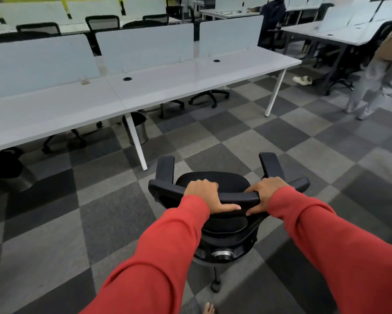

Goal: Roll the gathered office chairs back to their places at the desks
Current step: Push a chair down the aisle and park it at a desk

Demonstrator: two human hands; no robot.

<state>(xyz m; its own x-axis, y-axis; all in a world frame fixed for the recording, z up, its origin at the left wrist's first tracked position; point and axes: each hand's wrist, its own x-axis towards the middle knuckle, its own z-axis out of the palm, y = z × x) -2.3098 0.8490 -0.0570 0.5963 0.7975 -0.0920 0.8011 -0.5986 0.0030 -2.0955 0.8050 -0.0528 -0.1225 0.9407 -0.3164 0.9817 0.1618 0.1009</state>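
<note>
Gripping the top rail of a black chair, both hands fill the middle of the head view. The left hand has its fingers curled over the rail and its thumb laid along the near edge. The right hand wraps the rail just beside it, thumb pointing toward the left one. Red sleeves cover both arms to the wrists.

The chair stands on the grey checkered carpet in the open aisle, its seat and two armrests pointing away from the person. It is near one white leg of the long white surface but not touching it. Pale dividers stand along the far edge of the surface. Under the surface sit a metal bin with a black liner and the wheeled bases of other chairs.

At the right edge another person in light trousers stands on the carpet, blurred. More desks and chairs fill the background.
</note>
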